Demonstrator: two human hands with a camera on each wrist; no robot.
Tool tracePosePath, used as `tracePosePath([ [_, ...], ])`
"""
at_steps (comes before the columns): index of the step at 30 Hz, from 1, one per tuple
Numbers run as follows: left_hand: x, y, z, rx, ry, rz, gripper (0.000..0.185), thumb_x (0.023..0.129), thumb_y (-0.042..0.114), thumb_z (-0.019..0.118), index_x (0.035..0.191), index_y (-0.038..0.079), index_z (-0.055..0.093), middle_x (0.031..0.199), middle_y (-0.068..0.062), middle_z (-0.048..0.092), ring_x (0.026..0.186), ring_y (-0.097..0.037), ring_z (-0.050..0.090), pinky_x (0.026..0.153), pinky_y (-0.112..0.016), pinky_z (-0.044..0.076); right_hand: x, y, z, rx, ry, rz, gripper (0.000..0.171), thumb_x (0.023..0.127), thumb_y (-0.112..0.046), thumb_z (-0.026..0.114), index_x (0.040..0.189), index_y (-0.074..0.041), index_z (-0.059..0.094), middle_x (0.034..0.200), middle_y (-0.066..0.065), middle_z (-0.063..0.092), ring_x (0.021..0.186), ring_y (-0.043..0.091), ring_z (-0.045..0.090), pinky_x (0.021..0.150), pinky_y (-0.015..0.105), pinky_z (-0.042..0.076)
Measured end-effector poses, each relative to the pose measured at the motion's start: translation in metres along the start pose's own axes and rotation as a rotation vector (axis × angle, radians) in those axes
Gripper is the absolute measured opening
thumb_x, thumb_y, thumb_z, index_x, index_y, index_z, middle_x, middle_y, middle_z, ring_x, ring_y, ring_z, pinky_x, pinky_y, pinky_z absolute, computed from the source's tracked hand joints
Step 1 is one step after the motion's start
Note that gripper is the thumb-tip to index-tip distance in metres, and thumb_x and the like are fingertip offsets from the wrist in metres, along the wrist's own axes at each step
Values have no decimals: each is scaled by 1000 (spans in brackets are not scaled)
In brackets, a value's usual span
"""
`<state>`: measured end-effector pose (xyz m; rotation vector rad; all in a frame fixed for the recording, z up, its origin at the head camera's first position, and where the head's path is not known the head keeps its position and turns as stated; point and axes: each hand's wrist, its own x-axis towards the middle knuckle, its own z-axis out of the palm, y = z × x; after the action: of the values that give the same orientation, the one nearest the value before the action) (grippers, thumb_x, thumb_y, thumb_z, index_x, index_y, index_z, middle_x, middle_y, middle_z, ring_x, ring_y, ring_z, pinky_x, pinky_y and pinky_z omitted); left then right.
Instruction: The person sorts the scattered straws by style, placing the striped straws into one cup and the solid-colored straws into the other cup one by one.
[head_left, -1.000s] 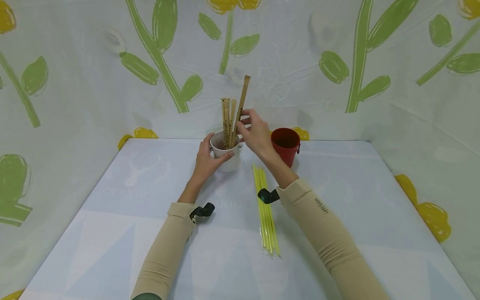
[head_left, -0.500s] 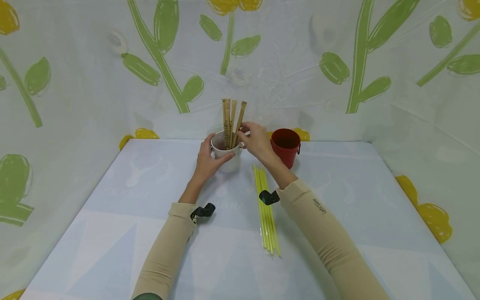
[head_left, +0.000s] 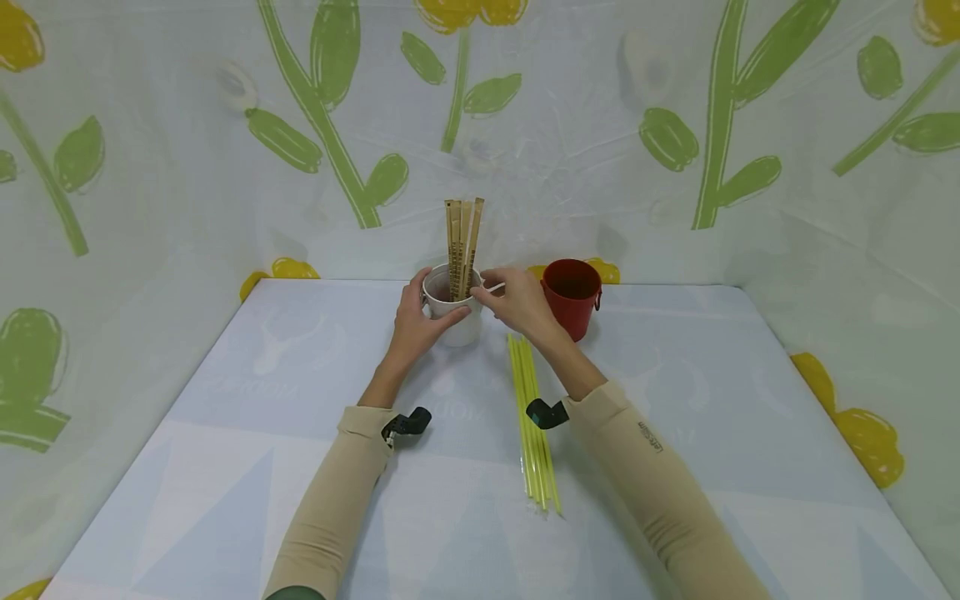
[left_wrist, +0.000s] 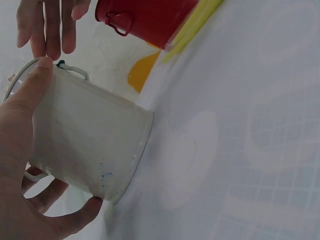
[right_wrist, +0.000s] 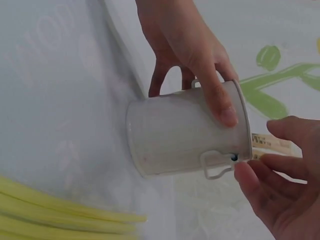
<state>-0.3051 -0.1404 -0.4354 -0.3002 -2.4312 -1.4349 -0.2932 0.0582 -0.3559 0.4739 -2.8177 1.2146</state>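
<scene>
Gripping white cup [head_left: 454, 321] (sleeve print unreadable).

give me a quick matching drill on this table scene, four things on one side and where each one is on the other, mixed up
Things:
1. white bucket
2. red bucket
3. yellow straws
4. wooden sticks

Places:
A. lying flat on the table beside the right forearm
B. standing upright inside the white bucket
C. gripped by the left hand
D. standing empty-handed to the right of the right hand

Pairs: 1-C, 2-D, 3-A, 4-B
</scene>
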Motion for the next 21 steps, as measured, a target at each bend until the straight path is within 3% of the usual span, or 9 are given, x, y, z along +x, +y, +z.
tracePosePath([
  [6,0,0,2,3,1,-17,95,77,47,80,153,21,28,146,-14,40,137,-29,43,112,-50,38,-17,16,5,27,-45,13,43,93,-38,66,128,-12,65,121,7,69,104,23,68,75,31,60],
  [14,-1,-1,3,8,-6,-25,96,78,46,81,152,16,28,145,-13,41,137,-29,42,113,-49,38,-37,36,11,106,-58,56,39,91,-34,69,124,-14,67,121,6,70,105,22,67,70,29,60],
  [21,1,-2,3,2,-5,-23,96,78,46,80,153,18,27,148,-13,39,140,-26,40,115,-46,37,-42,37,-1,89,12,-57,38,91,-35,69,122,-13,67,122,7,69,113,24,64,91,39,57],
])
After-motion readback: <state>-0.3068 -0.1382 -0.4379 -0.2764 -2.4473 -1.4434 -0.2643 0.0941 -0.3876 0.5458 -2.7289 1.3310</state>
